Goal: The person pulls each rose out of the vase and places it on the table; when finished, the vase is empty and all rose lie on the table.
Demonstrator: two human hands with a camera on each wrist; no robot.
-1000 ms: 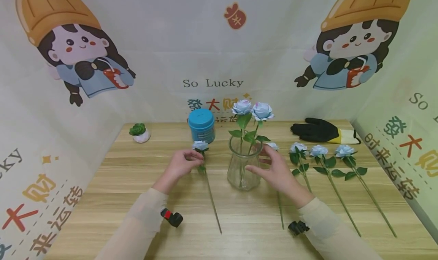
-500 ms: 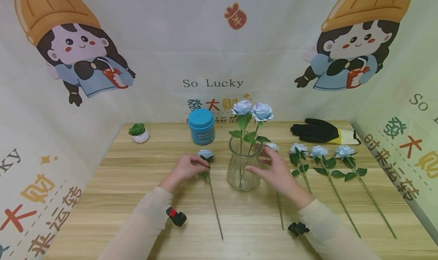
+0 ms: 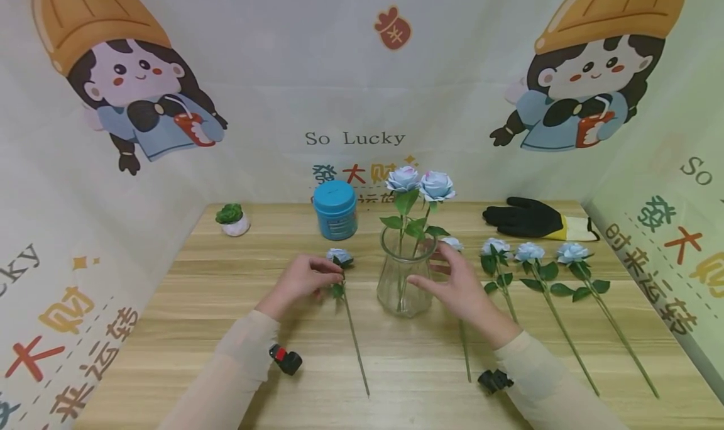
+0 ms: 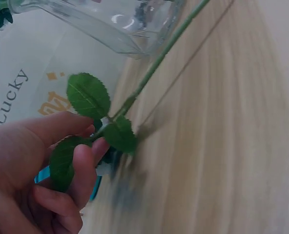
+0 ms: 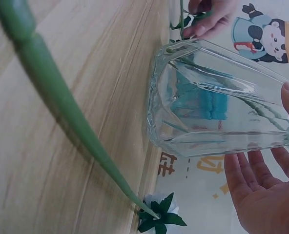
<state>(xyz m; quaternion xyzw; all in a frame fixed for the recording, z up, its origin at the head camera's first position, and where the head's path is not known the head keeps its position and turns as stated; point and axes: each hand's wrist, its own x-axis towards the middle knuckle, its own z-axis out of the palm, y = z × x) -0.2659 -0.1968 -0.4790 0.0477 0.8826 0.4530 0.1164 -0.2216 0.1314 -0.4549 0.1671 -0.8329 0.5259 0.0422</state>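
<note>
A blue-white rose point(image 3: 339, 256) with a long stem is pinched by my left hand point(image 3: 308, 279), just below the bloom. In the left wrist view, my thumb and fingers close on the stem point(image 4: 159, 61) among its green leaves point(image 4: 88, 95). The bloom is mostly hidden there behind the fingers. To the right stands a clear glass vase point(image 3: 403, 292) with two upright roses point(image 3: 437, 186) in it. My right hand point(image 3: 460, 288) holds the vase's right side, thumb in front and fingers round the far side. Beyond that hand lies another rose point(image 3: 464, 348), partly covered.
Three more roses point(image 3: 528, 252) lie on the table at right. A black glove point(image 3: 523, 217) rests behind them. At the back stand a blue lidded tub point(image 3: 335, 210) and a small potted succulent point(image 3: 232, 219). Printed cloth point(image 3: 271, 90) hangs around the table.
The left hand has drawn its rose slightly nearer to me and to the right, then stayed almost still. My right hand has kept its place on the vase.
</note>
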